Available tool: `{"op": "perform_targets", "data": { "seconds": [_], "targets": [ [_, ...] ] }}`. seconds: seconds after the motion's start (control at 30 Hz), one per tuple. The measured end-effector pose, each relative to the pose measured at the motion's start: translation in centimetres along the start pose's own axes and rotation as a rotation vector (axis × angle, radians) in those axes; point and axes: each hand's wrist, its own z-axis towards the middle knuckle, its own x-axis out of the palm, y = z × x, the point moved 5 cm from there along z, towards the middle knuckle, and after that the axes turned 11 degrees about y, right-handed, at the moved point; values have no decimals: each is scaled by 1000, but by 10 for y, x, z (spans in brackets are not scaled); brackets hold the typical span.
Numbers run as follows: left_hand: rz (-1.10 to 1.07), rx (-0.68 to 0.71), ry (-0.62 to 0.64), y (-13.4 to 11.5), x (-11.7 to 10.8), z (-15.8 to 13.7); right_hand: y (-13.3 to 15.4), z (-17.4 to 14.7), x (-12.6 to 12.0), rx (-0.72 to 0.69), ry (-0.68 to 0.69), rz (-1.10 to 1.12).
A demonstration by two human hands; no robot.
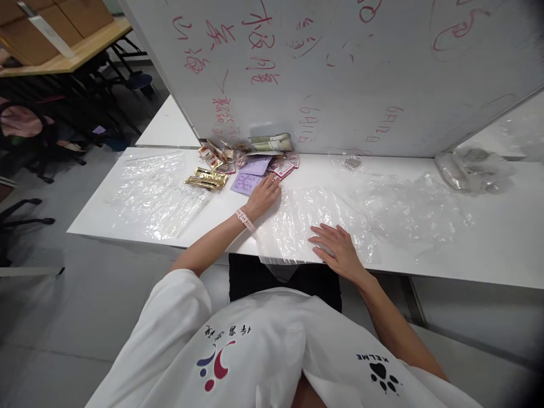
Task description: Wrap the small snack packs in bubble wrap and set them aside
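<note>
My left hand (264, 197) reaches to the small packets, its fingers stretched out, with the tips at the edge of a red-and-white packet (282, 168). Just beside these fingers lie a patterned purple packet (245, 183) and a plainer purple packet (255, 164). My right hand (338, 249) rests with its fingers spread on a clear plastic bag (293, 221) that lies flat at the table's front edge. Left of the purple packets are gold packets (207, 178) and a red-and-gold packet (211, 157). Behind them, a green package (270, 143) leans on the whiteboard.
More clear bags (148, 195) lie on the left of the white table (505, 243), and crumpled clear plastic (420, 209) spreads to the right. A whiteboard (340, 73) with red writing stands along the back. A small clear packet (352, 162) lies near its foot.
</note>
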Motion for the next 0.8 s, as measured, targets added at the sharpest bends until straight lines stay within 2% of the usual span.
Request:
{"op": "perform_targets", "data": {
  "seconds": [0.13, 0.3, 0.47, 0.67, 0.8],
  "targets": [
    [38, -192, 153, 15, 4, 9, 0, 0, -1, -3, -1, 3],
    [23, -431, 304, 35, -5, 16, 0, 0, -1, 9, 3, 23],
    [27, -491, 406, 45, -11, 35, 2, 0, -3, 18, 12, 40],
    [-43, -498, 422, 62, -9, 38, 3, 0, -3, 19, 11, 36],
    [-64, -562, 340, 80, -13, 33, 2, 0, -2, 7, 2, 23]
  ]
}}
